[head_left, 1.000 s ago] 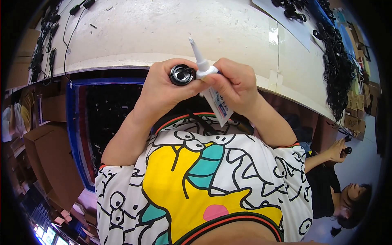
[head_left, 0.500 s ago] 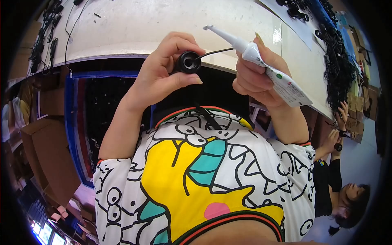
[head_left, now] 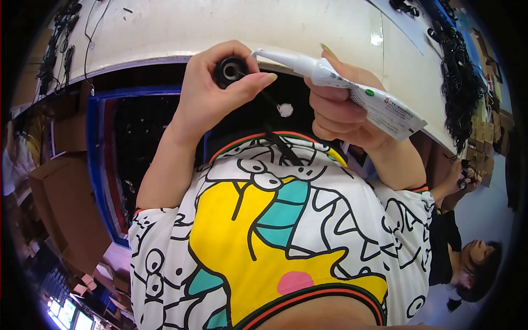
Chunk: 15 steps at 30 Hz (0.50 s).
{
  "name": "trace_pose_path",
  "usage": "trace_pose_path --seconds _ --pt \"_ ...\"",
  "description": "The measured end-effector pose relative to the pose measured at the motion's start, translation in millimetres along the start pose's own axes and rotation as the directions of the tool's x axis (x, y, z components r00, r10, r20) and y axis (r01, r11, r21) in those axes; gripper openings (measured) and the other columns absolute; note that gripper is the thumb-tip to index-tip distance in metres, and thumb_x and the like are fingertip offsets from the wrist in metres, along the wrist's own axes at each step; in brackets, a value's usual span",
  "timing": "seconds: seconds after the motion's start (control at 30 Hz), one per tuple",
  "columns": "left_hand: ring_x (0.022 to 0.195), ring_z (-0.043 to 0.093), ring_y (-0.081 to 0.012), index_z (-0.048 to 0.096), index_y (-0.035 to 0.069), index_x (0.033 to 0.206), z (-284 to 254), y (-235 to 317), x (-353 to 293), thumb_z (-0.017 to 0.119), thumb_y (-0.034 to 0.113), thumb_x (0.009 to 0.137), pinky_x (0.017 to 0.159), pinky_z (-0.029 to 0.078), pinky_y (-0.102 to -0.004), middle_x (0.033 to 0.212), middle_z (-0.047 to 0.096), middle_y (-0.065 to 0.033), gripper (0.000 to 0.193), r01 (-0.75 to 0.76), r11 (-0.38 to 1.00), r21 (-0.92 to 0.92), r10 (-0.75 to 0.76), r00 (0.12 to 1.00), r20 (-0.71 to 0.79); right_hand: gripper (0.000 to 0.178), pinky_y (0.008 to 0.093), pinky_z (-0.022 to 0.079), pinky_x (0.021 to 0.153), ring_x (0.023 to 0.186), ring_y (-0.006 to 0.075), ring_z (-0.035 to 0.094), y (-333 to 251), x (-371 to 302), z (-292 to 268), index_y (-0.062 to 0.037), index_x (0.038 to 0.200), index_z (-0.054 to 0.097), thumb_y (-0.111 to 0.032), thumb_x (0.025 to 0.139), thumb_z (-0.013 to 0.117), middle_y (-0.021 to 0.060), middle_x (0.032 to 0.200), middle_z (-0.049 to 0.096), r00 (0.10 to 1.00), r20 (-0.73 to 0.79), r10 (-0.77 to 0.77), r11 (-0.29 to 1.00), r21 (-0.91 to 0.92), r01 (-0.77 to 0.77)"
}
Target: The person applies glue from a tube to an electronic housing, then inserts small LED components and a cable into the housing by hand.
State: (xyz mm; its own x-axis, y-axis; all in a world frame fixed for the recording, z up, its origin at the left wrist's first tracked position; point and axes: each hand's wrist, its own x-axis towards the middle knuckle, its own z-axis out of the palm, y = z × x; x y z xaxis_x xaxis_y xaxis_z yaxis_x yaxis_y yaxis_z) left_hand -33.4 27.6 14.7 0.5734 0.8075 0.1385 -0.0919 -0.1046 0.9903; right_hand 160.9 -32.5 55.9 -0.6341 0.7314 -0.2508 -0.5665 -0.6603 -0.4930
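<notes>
My left hand [head_left: 204, 93] is closed round a small black cylindrical part [head_left: 221, 74] with a round hollow in its end, which faces up. A short dark cable runs from it, with a small white connector [head_left: 285, 110] hanging below my left thumb. My right hand [head_left: 342, 107] grips a white squeeze tube [head_left: 391, 114] with printing on it. Its long white nozzle [head_left: 283, 58] points left, and the tip lies close beside the black part and my left fingers. I cannot tell whether the tip touches them.
Beyond my hands stretches a pale worktable [head_left: 181, 27]. Bundles of black cables [head_left: 457, 93] lie along its right side, and more cables [head_left: 63, 33] at its left. Below left stand a blue frame [head_left: 104, 181] and a cardboard box [head_left: 69, 209]. Another person [head_left: 459, 258] handles dark parts at right.
The black part has moved left and slightly up in my left hand. The tube's nozzle has swung down and left toward it. The cable, earlier stretched toward my right hand, now hangs with its connector showing.
</notes>
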Motion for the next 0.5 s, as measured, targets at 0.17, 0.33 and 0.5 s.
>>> trace_pose_path --seconds 0.17,0.33,0.5 --pt "0.056 0.049 -0.0019 0.055 0.003 0.074 1 -8 -1 0.067 0.010 0.070 0.052 0.038 -0.0144 0.061 0.054 0.0028 0.014 -0.054 0.987 0.152 0.053 0.999 0.012 0.040 0.0198 0.025 0.037 0.033 0.0038 0.028 5 2 1 -0.0130 0.064 0.035 -0.038 0.093 0.025 -0.0049 0.042 0.035 0.991 -0.102 0.091 0.989 -0.107 -0.102" --pt "0.061 0.050 -0.0034 0.059 0.002 0.082 3 -15 -1 0.064 0.005 0.070 0.056 0.040 -0.0163 0.067 0.057 0.0008 0.013 -0.139 0.966 0.217 0.140 0.990 0.012 0.038 0.0199 0.024 0.036 0.034 0.0043 0.027 11 7 -5 -0.0118 0.064 0.037 -0.037 0.092 0.031 -0.0041 0.043 0.035 0.992 -0.068 0.109 0.993 -0.045 -0.112" --pt "0.064 0.051 -0.0041 0.061 0.003 0.084 2 -10 -5 0.061 0.002 0.069 0.060 0.041 -0.0167 0.071 0.058 0.0004 0.014 -0.060 0.975 0.213 0.057 0.998 0.019 0.037 0.0206 0.022 0.035 0.035 0.0050 0.027 14 7 -5 -0.0104 0.064 0.039 -0.037 0.090 0.038 -0.0035 0.045 0.034 0.993 -0.047 0.105 0.994 0.001 -0.105"
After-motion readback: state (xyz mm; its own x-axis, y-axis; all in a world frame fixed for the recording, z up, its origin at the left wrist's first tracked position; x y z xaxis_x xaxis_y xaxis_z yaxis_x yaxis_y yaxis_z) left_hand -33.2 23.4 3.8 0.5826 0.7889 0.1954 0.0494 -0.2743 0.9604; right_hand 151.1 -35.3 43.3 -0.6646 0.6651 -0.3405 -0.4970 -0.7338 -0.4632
